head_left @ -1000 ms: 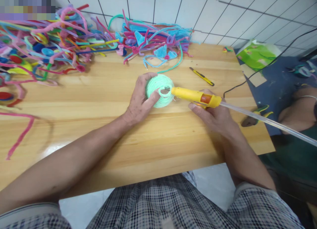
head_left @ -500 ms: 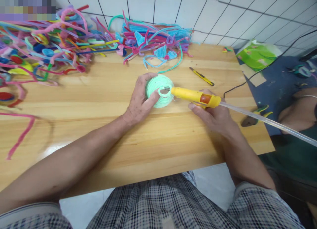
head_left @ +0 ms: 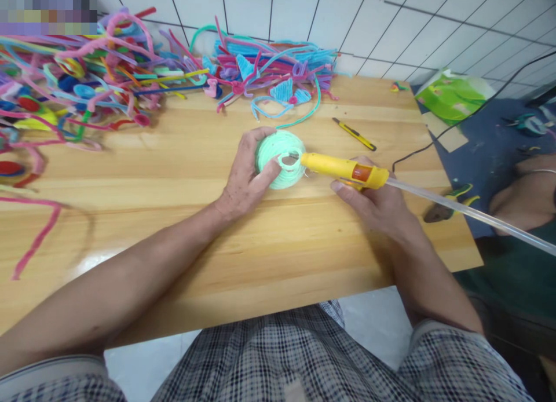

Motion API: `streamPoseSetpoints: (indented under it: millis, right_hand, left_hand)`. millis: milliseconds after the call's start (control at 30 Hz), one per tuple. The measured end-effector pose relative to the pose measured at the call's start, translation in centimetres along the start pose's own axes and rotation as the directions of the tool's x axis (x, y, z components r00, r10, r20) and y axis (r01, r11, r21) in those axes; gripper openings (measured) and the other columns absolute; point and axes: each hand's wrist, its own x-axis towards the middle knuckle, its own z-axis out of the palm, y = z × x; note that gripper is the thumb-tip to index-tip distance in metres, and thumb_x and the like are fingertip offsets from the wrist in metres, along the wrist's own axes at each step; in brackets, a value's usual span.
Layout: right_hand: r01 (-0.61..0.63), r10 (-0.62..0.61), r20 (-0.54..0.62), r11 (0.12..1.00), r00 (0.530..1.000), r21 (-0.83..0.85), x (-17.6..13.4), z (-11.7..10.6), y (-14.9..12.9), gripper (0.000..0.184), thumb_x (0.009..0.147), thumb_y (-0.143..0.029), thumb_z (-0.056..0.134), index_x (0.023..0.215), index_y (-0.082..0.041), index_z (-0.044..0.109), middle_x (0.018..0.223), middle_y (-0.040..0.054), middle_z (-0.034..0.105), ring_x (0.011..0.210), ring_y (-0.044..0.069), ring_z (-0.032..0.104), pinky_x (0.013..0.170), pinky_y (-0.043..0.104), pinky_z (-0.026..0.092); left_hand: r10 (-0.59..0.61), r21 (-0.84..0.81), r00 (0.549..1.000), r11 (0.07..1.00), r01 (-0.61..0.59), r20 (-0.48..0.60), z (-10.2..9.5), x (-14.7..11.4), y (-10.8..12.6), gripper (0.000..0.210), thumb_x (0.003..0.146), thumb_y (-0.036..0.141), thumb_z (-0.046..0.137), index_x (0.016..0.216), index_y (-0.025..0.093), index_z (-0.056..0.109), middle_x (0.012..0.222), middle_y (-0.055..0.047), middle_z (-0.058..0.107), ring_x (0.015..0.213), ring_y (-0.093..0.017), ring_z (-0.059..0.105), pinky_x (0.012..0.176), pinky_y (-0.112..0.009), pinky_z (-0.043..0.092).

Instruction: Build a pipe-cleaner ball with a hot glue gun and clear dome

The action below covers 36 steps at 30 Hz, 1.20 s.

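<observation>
My left hand (head_left: 249, 173) is wrapped round the left side of a mint-green coil of pipe cleaner (head_left: 282, 179), thumb near the opening at its top. A green strand (head_left: 304, 120) trails from behind the coil toward the heap at the back. In my right hand (head_left: 373, 202) is a yellow hot glue gun (head_left: 330, 165), gripped from below. Its nozzle points left and reaches the right rim of the coil's opening; whether it touches cannot be made out. A long clear glue stick (head_left: 469, 212) sticks out of the gun's rear.
Colourful pipe cleaners (head_left: 117, 72) lie heaped along the back left of the wooden table (head_left: 217, 274). A yellow utility knife (head_left: 354, 134) lies behind the glue gun, and pliers (head_left: 443, 208) at the right edge. A black cord (head_left: 430, 144) crosses there. Another person's arm (head_left: 521, 187) shows far right.
</observation>
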Motion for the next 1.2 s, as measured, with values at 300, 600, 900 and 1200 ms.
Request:
streamPoseSetpoints:
  millis: [300, 600, 900, 1200]
  right_hand:
    - [-0.021, 0.021, -0.004, 1.0, 1.0, -0.007, -0.1, 0.0, 0.3, 0.026, 0.104, -0.051, 0.067, 0.091, -0.028, 0.062, 0.077, -0.0006, 0.062, 0.068, 0.02, 0.06, 0.061, 0.036, 0.046]
    - [-0.106, 0.107, -0.011, 0.991, 0.994, 0.08, -0.6, 0.5, 1.3, 0.026, 0.102, -0.054, 0.072, 0.098, -0.028, 0.067, 0.077, -0.0023, 0.062, 0.07, 0.019, 0.06, 0.067, 0.035, 0.052]
    - [-0.207, 0.194, 0.073, 0.92, 0.978, 0.334, -0.1, -0.3, 0.5, 0.027, 0.098, -0.055, 0.078, 0.103, -0.029, 0.078, 0.098, 0.0024, 0.079, 0.089, 0.023, 0.074, 0.079, 0.039, 0.064]
    - [-0.353, 0.448, -0.182, 0.849, 0.876, 0.393, 1.4, -4.6, 5.4, 0.009, 0.09, -0.035, 0.079, 0.089, -0.027, 0.076, 0.093, 0.002, 0.078, 0.064, 0.013, 0.055, 0.062, 0.031, 0.051]
  left_hand:
    - [0.003, 0.002, 1.0, 1.0, -0.003, -0.004, 0.0, 0.0, 0.1, 0.056, 0.109, 0.069, 0.056, 0.15, 0.031, 0.052, 0.146, -0.011, 0.064, 0.138, -0.033, 0.064, 0.122, -0.055, 0.054]
    - [-0.026, 0.019, 1.0, 0.999, 0.026, -0.006, 0.0, 0.1, 0.4, 0.057, 0.109, 0.071, 0.054, 0.149, 0.032, 0.05, 0.146, -0.011, 0.063, 0.138, -0.033, 0.064, 0.122, -0.054, 0.054]
    - [-0.053, 0.018, 0.999, 0.998, 0.053, -0.011, 0.1, 0.1, 0.7, 0.055, 0.109, 0.071, 0.055, 0.149, 0.032, 0.052, 0.145, -0.01, 0.064, 0.135, -0.032, 0.065, 0.119, -0.054, 0.056]
    - [-0.077, -0.041, 0.996, 0.996, 0.075, -0.052, 0.4, 0.1, 0.6, 0.058, 0.106, 0.071, 0.062, 0.146, 0.029, 0.056, 0.141, -0.01, 0.065, 0.132, -0.032, 0.065, 0.121, -0.055, 0.055]
